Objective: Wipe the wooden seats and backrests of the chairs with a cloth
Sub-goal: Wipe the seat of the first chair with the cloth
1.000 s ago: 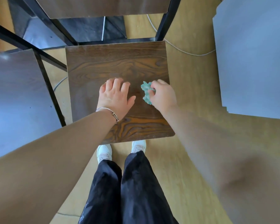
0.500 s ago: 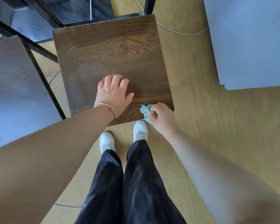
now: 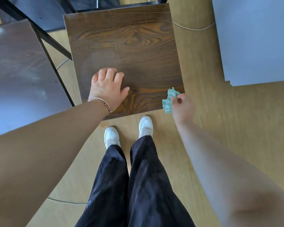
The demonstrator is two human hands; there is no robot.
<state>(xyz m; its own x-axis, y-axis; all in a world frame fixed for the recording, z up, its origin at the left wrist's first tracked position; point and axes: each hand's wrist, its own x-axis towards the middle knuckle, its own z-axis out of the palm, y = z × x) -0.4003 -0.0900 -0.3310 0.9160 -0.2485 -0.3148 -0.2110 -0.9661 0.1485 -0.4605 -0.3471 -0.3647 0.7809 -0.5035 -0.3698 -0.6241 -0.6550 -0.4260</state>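
Wooden seat (image 3: 125, 51): faint dull patch beside the left hand (image 3: 107, 89), which lies palm down, fingers close together, holding nothing | green cloth (image 3: 169, 100): crumpled, pinched by curled fingers of the right hand (image 3: 184, 108) at the seat's front right corner | progress: this seat seems nearly wiped; backrests unseen, neighbouring seat (image 3: 20, 71) probably remains.

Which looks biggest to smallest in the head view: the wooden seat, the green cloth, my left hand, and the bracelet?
wooden seat, largest
left hand
green cloth, crumpled, partly hidden in the right hand
bracelet, thinnest, though about as long as the cloth
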